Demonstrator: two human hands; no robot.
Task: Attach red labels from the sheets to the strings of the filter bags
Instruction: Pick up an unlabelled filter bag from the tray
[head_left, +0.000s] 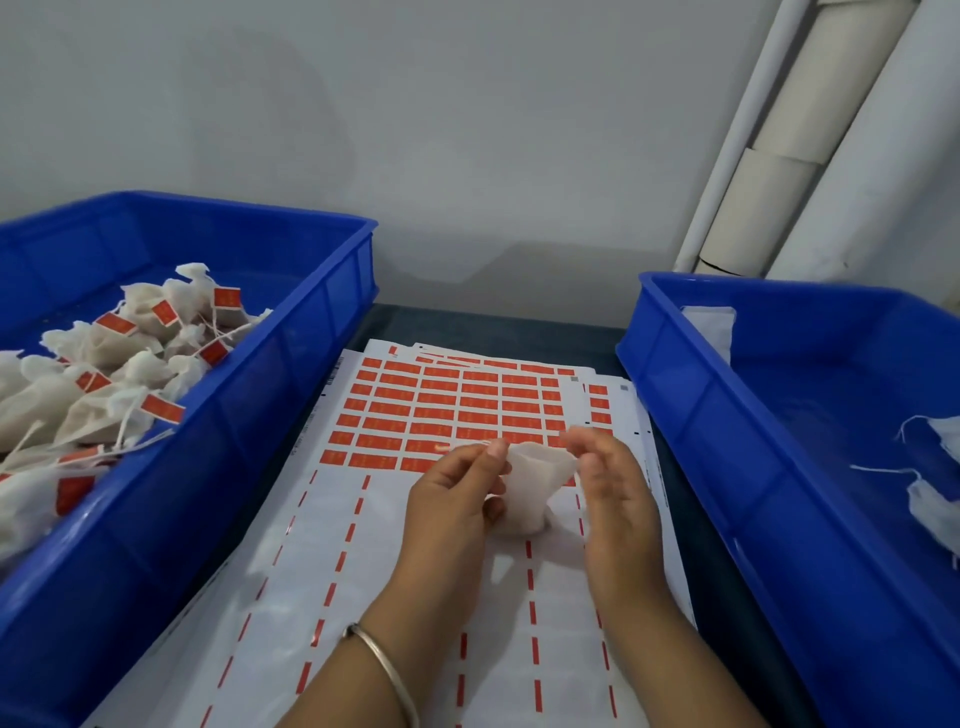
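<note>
Both hands work over the label sheet (395, 519) at centre of the dark table (717, 597). A white filter bag (530, 488) is held upright between them, its base on or just above the sheet, just below the last full row of red labels (441, 410). L hand (452, 499): thumb and fingertips pinched at the bag's upper left corner, other fingers curled; looks to be nipping the string or bag top there, too blurred to tell which. R hand (613, 488): fingers curled, tips at the bag's upper right edge, pinching the fabric. A thin metal bangle (384, 670) sits on the L wrist. Sheet status: upper part has rows of red labels; lower part is stripped, showing only red dashed column lines. More sheets are stacked under it, edges showing at the far and R sides. Left blue tray (291, 364): a pile of filled bags with red labels on their strings (104, 379). Right blue tray (691, 395): a few white bags (935, 509) with loose strings, no label visible on them, well apart from the work area. Grey wall (415, 130) behind; white pipes (779, 156) in the R corner.
</note>
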